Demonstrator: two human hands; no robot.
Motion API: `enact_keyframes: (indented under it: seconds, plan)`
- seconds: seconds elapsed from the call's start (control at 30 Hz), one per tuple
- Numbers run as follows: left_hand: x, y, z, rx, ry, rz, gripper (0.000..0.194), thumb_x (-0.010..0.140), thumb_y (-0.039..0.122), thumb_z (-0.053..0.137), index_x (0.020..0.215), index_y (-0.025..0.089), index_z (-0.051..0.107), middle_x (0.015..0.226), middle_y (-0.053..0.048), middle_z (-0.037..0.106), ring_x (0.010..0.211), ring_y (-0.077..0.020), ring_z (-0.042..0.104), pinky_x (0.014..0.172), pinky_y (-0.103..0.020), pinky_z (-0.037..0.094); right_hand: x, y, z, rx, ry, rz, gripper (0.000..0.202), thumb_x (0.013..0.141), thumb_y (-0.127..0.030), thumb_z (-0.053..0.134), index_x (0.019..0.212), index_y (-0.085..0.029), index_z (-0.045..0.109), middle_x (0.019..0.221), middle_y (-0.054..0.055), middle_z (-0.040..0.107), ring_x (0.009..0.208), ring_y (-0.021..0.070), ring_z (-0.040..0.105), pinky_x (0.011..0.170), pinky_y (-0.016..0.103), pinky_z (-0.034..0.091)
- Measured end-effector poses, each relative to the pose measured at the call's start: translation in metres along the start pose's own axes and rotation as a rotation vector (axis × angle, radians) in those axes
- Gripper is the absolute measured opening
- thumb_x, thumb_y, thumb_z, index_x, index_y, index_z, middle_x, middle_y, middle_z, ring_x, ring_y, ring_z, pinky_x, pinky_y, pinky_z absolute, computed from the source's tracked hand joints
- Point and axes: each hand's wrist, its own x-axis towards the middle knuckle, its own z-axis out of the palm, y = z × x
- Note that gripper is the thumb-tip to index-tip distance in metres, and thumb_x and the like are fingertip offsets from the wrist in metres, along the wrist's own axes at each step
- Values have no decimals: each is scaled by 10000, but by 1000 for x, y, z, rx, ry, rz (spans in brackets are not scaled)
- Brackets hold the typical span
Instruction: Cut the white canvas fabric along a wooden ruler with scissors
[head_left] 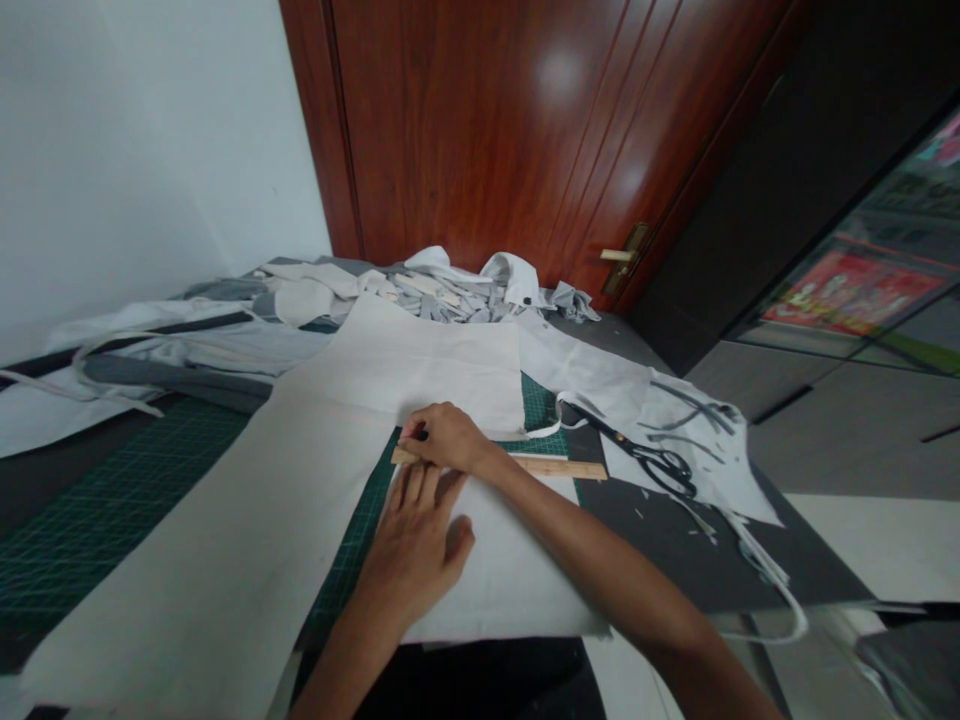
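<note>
Taking twelve o'clock as straight away from the person, I see the wooden ruler (559,467) at the middle of the dial, lying roughly from nine to three across a small white cloth (517,580) near its far edge. The left hand (420,535) comes in from seven o'clock, palm down and spread out, its fingers against the ruler towards the nine o'clock end, its thumb held away from them. The right hand (446,437) reaches over from five o'clock to that same end, fingers curled and thumb drawn in to meet them; I can't tell whether anything is pinched there.

A large cream cloth (262,510) covers the stretch from twelve round to eight, with a green cutting mat (135,500) showing beneath it. At three o'clock, just beyond the ruler's other end, lie black scissors (664,463), beside a white garment piece (637,395) strewn with grey strips (697,405). A heap of scraps (461,290) sits at twelve along the far side of the dark worktop (622,535), before a red-brown door (465,130). Folded grey and white cloths (202,350) lie at ten.
</note>
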Motion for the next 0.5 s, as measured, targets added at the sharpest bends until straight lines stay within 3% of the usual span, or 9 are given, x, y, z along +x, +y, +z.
enact_keyframes:
  seconds: [0.3, 0.5]
  plan:
    - [-3, -1, 2, 0, 11, -10, 466, 957, 261, 494, 1415, 195, 552, 1362, -155, 463, 1361, -365, 423, 1129, -590, 452, 0, -4, -2, -60, -20, 28, 78, 875, -264, 722, 890, -226, 788, 920, 3, 797, 813, 143, 695, 670, 235, 424]
    - [-3, -3, 5, 9, 6, -12, 456, 969, 280, 491, 1412, 207, 570, 1330, -140, 490, 1319, -355, 455, 1118, -587, 460, -2, -8, -7, -90, -36, 54, 93, 883, -269, 718, 906, -222, 796, 942, 14, 804, 841, 160, 707, 679, 252, 430]
